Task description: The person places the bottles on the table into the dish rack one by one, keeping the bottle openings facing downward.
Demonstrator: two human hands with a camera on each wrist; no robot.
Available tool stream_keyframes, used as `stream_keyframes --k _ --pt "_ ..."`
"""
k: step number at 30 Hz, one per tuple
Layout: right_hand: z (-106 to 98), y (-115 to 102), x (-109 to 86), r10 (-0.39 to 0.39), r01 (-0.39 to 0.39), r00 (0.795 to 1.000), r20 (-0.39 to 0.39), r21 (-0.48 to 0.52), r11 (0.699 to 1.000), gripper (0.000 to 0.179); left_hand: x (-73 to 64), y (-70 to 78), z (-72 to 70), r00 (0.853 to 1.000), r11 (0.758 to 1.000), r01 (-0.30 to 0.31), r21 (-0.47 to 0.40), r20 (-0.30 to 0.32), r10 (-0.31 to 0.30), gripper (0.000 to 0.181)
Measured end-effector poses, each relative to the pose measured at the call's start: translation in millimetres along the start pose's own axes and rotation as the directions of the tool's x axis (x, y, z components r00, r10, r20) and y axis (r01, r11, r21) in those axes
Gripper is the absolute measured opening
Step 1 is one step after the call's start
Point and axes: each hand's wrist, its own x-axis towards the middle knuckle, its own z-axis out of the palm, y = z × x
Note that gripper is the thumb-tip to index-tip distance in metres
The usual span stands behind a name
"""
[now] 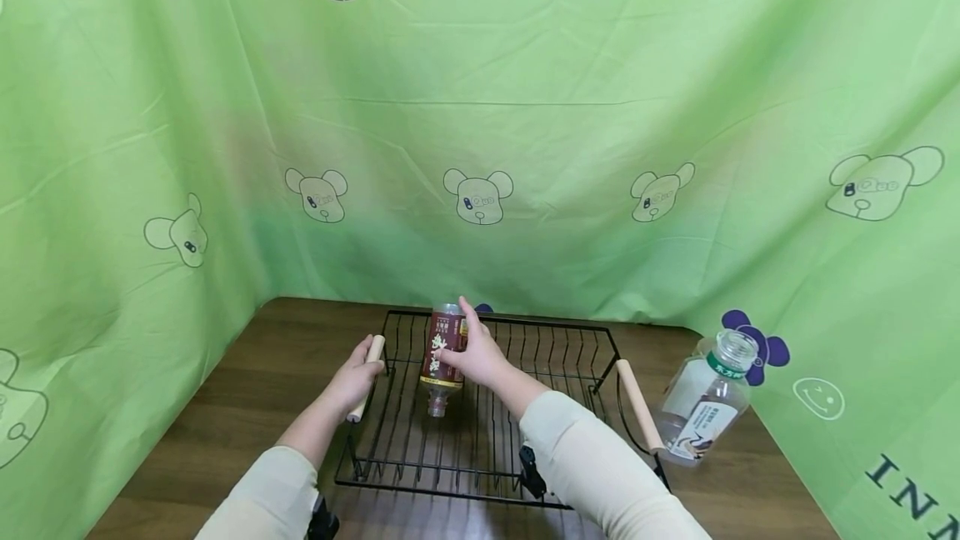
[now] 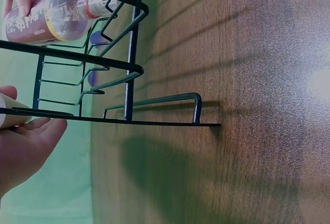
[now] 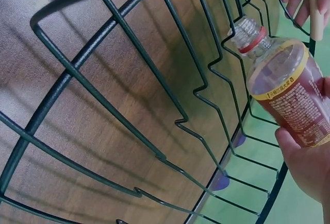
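Note:
In the head view a black wire dish rack (image 1: 480,486) with wooden handles stands on the table. My left hand (image 1: 356,377) holds its left wooden handle (image 1: 367,382); the left wrist view shows the fingers (image 2: 49,131) around that handle. My right hand (image 1: 476,357) grips a plastic bottle (image 1: 444,352) with a dark red label, neck pointing down and toward me, over the left part of the rack. Seen from the right wrist, the bottle (image 3: 291,90) has an uncapped mouth with a red ring, close to the rack's wires (image 3: 227,54).
To the right of the rack, beside its right wooden handle (image 1: 639,407), a larger clear bottle (image 1: 705,402) with a green neck band stands on the brown wooden table (image 1: 247,407). A green printed cloth (image 1: 480,123) hangs behind the table and along both sides.

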Motion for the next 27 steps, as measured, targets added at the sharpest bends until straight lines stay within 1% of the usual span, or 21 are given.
stream_keyframes --k 4,12,17,25,27 --pt "-1.5 -1.1 0.2 -0.01 0.01 1.0 0.027 -0.018 1.0 0.104 0.5 0.0 -0.7 1.0 1.0 -0.002 0.001 0.001 0.002 0.067" --pt "-2.6 -2.1 0.0 0.012 -0.009 0.999 0.053 -0.06 0.998 0.105 0.0 0.6 -1.0 1.0 1.0 -0.002 0.015 0.003 0.002 0.067" --pt "-2.9 -1.7 -0.4 0.008 -0.006 0.998 0.057 -0.036 0.999 0.104 -0.7 0.7 -0.9 1.0 1.0 -0.002 0.026 -0.002 0.002 0.068" --pt "-4.1 -0.4 -2.1 -0.009 0.008 0.999 0.033 0.03 1.0 0.103 -0.4 -0.8 -0.6 1.0 1.0 0.001 0.018 -0.001 -0.001 0.067" --pt "-4.9 -0.8 -2.9 -0.001 0.001 1.0 0.023 0.033 0.999 0.102 -0.7 -1.2 -0.5 1.0 1.0 0.004 0.016 0.001 -0.004 0.067"
